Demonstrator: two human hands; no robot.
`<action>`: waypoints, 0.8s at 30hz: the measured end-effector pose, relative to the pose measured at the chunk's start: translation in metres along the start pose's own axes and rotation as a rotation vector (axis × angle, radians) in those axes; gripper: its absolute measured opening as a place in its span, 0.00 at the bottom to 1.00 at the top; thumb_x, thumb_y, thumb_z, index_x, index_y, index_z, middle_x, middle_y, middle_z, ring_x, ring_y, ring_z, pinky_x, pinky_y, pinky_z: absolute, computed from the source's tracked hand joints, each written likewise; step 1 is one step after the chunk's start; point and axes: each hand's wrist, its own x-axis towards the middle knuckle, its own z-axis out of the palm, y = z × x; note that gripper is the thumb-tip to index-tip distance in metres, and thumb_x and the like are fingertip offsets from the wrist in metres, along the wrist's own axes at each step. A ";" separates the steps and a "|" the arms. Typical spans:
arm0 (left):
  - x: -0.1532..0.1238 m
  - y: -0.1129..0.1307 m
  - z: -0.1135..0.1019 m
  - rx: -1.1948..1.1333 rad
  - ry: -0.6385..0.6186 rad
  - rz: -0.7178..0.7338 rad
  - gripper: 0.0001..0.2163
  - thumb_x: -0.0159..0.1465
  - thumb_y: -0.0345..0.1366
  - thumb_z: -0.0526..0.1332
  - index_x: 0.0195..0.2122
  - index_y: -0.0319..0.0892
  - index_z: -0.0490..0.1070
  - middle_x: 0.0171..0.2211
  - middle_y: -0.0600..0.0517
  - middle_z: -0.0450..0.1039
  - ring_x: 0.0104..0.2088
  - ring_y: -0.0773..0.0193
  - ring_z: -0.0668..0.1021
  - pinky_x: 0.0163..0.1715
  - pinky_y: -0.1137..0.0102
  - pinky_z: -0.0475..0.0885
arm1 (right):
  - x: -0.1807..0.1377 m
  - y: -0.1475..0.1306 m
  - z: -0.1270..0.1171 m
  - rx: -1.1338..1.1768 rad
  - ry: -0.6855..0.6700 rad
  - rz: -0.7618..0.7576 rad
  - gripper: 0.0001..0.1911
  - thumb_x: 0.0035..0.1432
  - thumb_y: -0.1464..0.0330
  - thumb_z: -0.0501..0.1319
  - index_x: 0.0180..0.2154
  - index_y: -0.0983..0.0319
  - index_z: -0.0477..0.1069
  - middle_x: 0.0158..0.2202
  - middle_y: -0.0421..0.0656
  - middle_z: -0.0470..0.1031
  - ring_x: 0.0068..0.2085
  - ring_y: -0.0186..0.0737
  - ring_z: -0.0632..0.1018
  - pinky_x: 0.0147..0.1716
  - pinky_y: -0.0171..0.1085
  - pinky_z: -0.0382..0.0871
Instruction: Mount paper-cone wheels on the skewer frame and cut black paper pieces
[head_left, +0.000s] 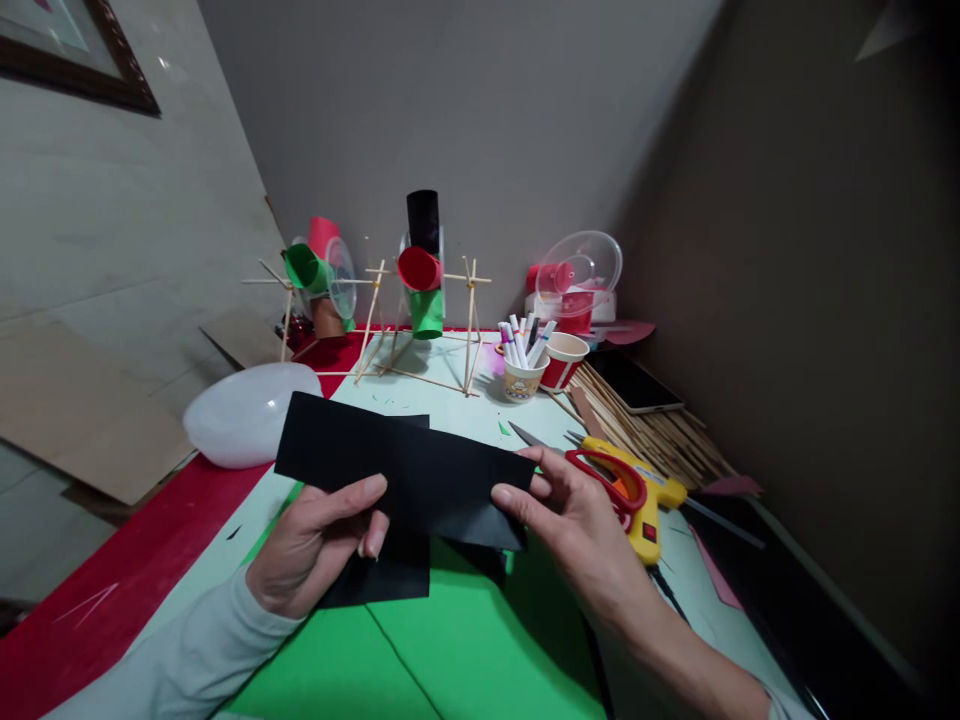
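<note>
A black paper strip point(427, 475) is held up in front of me, slightly curved and sloping down to the right. My left hand point(315, 535) pinches its lower edge, left of the middle, with the thumb on the near face. At the right end, my right hand point(562, 505) grips it between thumb and fingers. Below the strip, another piece of black paper point(397, 578) lies on green sheets point(495, 650), partly hidden by the strip and my left hand. Red-handled scissors point(626, 480) rest just beyond my right hand, beside a yellow glue gun point(649, 500).
Stick frames carrying coloured paper tubes point(426, 315) stand at the back. A cup of markers point(525, 380) and a red-white cup point(566, 360) sit back right, near wooden sticks point(637, 420) under a phone point(634, 382). A white balloon point(251, 415) lies left.
</note>
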 end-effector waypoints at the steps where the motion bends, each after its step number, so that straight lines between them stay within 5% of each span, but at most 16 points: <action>1: 0.000 0.000 -0.001 0.014 -0.015 -0.008 0.20 0.41 0.48 0.77 0.06 0.44 0.70 0.07 0.51 0.61 0.14 0.70 0.66 0.18 0.71 0.64 | 0.001 0.001 0.000 0.008 0.014 -0.012 0.18 0.51 0.59 0.68 0.40 0.61 0.70 0.20 0.30 0.52 0.22 0.30 0.58 0.19 0.30 0.53; 8: -0.002 0.004 -0.007 0.071 -0.132 -0.012 0.19 0.53 0.48 0.70 0.12 0.40 0.76 0.10 0.48 0.68 0.13 0.69 0.68 0.22 0.72 0.70 | 0.003 -0.002 -0.003 0.094 0.092 -0.130 0.12 0.53 0.62 0.67 0.38 0.61 0.73 0.22 0.32 0.56 0.24 0.31 0.59 0.21 0.30 0.56; 13: -0.001 0.016 -0.002 -0.111 0.075 0.048 0.10 0.42 0.33 0.72 0.11 0.39 0.72 0.16 0.46 0.75 0.11 0.63 0.72 0.11 0.71 0.66 | 0.008 -0.005 -0.012 0.137 0.153 -0.165 0.09 0.57 0.63 0.65 0.39 0.59 0.73 0.24 0.33 0.57 0.25 0.33 0.61 0.21 0.31 0.58; 18: 0.004 0.033 -0.008 -0.236 0.296 0.113 0.05 0.47 0.26 0.65 0.25 0.37 0.79 0.28 0.45 0.81 0.27 0.58 0.80 0.24 0.68 0.79 | 0.013 -0.007 -0.021 0.075 0.164 -0.167 0.07 0.59 0.64 0.63 0.40 0.57 0.72 0.25 0.34 0.60 0.25 0.34 0.62 0.24 0.33 0.59; 24: 0.010 0.037 -0.022 -0.096 -0.045 0.032 0.16 0.58 0.42 0.66 0.39 0.32 0.81 0.33 0.38 0.80 0.34 0.56 0.80 0.34 0.69 0.78 | 0.015 -0.006 -0.025 -0.034 -0.040 -0.173 0.06 0.61 0.64 0.61 0.38 0.59 0.71 0.31 0.39 0.69 0.32 0.36 0.69 0.30 0.34 0.62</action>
